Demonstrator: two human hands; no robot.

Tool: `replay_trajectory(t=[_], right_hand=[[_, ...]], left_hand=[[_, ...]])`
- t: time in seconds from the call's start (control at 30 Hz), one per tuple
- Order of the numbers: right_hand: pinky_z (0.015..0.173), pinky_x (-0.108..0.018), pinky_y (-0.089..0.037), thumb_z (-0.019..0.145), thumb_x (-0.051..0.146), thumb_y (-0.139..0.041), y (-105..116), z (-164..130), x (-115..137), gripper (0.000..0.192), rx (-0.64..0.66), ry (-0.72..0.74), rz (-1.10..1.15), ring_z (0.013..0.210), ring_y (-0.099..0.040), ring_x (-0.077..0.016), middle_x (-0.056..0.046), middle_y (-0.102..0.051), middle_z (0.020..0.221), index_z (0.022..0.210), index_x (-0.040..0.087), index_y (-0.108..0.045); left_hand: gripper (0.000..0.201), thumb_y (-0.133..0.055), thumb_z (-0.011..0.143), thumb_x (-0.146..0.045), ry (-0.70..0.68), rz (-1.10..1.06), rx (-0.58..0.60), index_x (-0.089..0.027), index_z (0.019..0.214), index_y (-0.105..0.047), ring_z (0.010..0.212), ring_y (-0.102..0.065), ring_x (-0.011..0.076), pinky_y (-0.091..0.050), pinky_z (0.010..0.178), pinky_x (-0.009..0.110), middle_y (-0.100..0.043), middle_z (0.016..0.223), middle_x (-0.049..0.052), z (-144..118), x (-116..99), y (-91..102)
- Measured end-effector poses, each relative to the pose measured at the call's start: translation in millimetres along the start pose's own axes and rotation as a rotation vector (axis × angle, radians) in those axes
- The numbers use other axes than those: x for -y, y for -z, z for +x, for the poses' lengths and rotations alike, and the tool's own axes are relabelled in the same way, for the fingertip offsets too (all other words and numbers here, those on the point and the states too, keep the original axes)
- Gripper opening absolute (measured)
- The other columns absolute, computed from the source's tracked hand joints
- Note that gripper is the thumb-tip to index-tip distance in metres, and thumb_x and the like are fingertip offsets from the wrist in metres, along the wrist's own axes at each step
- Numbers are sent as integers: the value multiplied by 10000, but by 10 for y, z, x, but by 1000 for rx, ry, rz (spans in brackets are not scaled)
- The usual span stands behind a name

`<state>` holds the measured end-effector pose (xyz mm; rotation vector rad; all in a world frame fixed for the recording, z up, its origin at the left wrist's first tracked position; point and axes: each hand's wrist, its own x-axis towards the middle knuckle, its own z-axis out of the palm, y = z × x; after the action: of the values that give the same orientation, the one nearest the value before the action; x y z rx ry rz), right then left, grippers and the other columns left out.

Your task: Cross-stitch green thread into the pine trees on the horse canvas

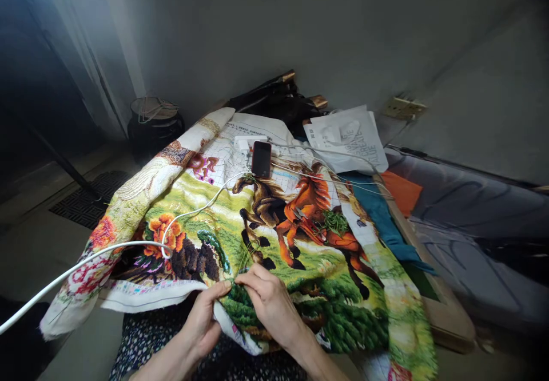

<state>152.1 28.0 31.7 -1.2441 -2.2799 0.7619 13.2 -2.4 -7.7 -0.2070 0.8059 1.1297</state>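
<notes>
A large cross-stitch cloth with horses, flowers and green grass spreads over my lap and a surface ahead. My left hand grips its near edge, thumb on top and fingers underneath. Close beside that thumb, my right hand is closed in a pinch at the stitched green area. What sits between its fingertips is too small to make out. Loose green thread strands lie just beyond the fingertips. A bundle of green thread and red-handled scissors rest on the orange horse.
A dark phone and a white power strip lie on the cloth's far part. One white cable crosses the left side. A white printed bag, teal fabric and an orange piece are at right.
</notes>
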Motion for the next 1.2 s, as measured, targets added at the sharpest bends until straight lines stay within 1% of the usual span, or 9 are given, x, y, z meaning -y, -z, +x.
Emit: replay_trajectory(t=[0.17, 0.33, 0.5, 0.6, 0.7, 0.8, 0.9, 1.03, 1.2], right_hand=[[697, -266, -450, 873, 12, -460, -13, 71, 177, 279, 41, 35, -90, 797, -576, -176, -44, -590, 878, 1013, 189, -623], [647, -281, -434, 870, 56, -486, -81, 187, 314, 188, 45, 39, -256, 841, -553, -208, -67, -566, 902, 829, 188, -614], [429, -195, -397, 978, 244, -404, 397, 405, 433, 162, -24, -17, 671, 438, -450, -85, 50, -513, 632, 878, 201, -525], [448, -194, -465, 950, 286, -505, 954, 505, 531, 123, -333, 96, 1089, 362, -360, -43, 96, -498, 601, 851, 215, -519], [650, -266, -557, 882, 241, -626, 1389, 543, 565, 85, -657, 281, 1071, 398, -374, -38, 99, -517, 597, 823, 203, -579], [658, -287, -555, 860, 242, -652, 1492, 533, 489, 75, -770, 346, 944, 437, -445, -58, 72, -600, 656, 846, 215, -583], [557, -257, -508, 910, 289, -573, 1263, 465, 342, 89, -666, 223, 867, 463, -517, -87, 53, -636, 674, 863, 228, -530], [394, -183, -322, 943, 282, -475, 702, 293, 171, 75, -213, -112, 666, 435, -472, -103, 85, -485, 519, 904, 234, -516], [507, -235, -334, 856, 146, -525, 250, 108, 125, 175, 81, -110, 140, 513, -502, -114, 28, -591, 586, 821, 192, -690]], left_hand=[[100, -777, 547, -99, -53, 29, 7, -92, 626, -717, 590, -607, 132, -475, 642, 250, -711, 610, 24, -6, 11, 44], [141, -784, 532, -112, -100, 64, 23, -83, 658, -729, 605, -607, 132, -476, 655, 247, -717, 623, 23, -5, 21, 90], [154, -783, 560, -161, -67, 114, 26, -83, 684, -738, 608, -632, 174, -495, 700, 296, -727, 629, 49, -17, 10, 84], [145, -776, 583, -189, -41, 147, 25, -83, 674, -736, 665, -663, 215, -503, 762, 330, -740, 656, 75, -28, 3, 78], [133, -773, 588, -198, -49, 162, 23, -92, 656, -732, 703, -678, 236, -502, 801, 345, -745, 665, 82, -32, 1, 80], [141, -773, 587, -199, -59, 164, 23, -91, 670, -736, 699, -680, 234, -502, 816, 350, -746, 667, 79, -31, 2, 86], [138, -778, 580, -191, -72, 155, 9, -99, 675, -739, 685, -676, 223, -503, 811, 344, -745, 663, 69, -31, 6, 88], [138, -781, 582, -197, -68, 147, 6, -103, 675, -741, 665, -663, 211, -504, 782, 332, -740, 650, 61, -34, 17, 88], [144, -798, 569, -184, -72, 118, -11, -96, 668, -742, 600, -621, 160, -494, 676, 282, -730, 627, 48, -15, 25, 101]])
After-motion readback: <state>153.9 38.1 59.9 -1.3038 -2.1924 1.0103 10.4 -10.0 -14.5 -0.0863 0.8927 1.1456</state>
